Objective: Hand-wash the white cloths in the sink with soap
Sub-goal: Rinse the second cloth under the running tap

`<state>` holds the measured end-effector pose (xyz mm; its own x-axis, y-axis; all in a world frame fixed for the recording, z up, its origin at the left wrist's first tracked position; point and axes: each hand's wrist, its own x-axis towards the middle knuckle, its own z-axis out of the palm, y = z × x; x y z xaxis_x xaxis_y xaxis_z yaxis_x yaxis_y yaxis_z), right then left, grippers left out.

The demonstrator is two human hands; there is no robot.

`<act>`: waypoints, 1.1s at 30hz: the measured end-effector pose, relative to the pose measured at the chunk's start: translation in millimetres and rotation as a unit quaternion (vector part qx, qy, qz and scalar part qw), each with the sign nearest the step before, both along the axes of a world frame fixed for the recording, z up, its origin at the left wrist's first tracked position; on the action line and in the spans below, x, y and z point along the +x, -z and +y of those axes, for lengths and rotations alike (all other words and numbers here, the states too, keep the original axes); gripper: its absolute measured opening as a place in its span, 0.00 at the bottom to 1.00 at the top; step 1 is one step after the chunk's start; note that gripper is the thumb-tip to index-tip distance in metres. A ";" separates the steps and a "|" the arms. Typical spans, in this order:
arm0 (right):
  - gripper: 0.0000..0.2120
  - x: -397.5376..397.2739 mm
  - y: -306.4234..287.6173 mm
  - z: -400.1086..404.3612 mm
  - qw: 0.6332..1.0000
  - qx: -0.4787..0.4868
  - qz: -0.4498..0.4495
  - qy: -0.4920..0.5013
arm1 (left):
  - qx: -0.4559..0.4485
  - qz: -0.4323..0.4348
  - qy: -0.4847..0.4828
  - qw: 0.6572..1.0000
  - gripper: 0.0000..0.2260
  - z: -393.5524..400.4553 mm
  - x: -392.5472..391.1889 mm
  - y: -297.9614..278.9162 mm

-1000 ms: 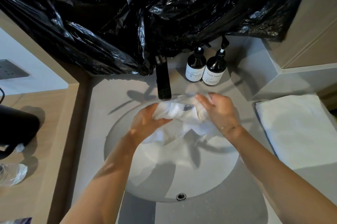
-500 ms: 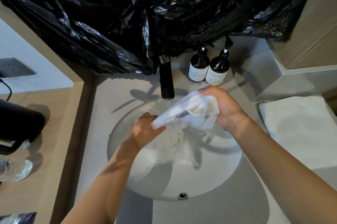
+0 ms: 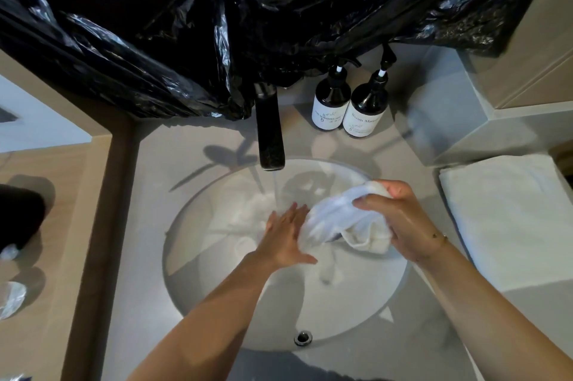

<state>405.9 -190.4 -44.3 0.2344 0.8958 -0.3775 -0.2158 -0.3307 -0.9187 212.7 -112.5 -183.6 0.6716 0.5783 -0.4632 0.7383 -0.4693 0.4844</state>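
Head view: right hand (image 3: pixel 400 222) clenched round bunched cloth (image 3: pixel 338 219), long axis slanting down-left toward left hand (image 3: pixel 288 238), flat-fingered, touching cloth's lower end over sink (image 3: pixel 186 256).

The left hand (image 3: pixel 286 238) let go and flattened, fingers straight against the white cloth (image 3: pixel 338 219). The right hand (image 3: pixel 400 222) carried its gripped bundle rightward, clear of the faucet's stream (image 3: pixel 276 191).

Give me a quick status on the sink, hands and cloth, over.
Right hand grips white cloth over the sink; left hand flat, fingers straight against it. Faucet running. More cloth in basin. Nothing in the way.
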 end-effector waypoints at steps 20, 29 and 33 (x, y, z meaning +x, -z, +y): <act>0.21 12.8 82.6 -13.1 0.844 0.029 -0.505 -0.179 | -0.215 -0.303 -0.383 0.846 0.14 62.6 11.1 -119.6; 0.61 -16.6 86.0 7.3 0.972 -0.012 -0.197 -0.129 | -0.307 -0.332 -0.307 0.837 0.21 52.7 14.3 -125.6; 0.70 -46.5 94.8 38.7 0.966 -0.008 -0.172 -0.191 | -0.321 -0.357 -0.313 0.820 0.19 51.6 -4.1 -134.0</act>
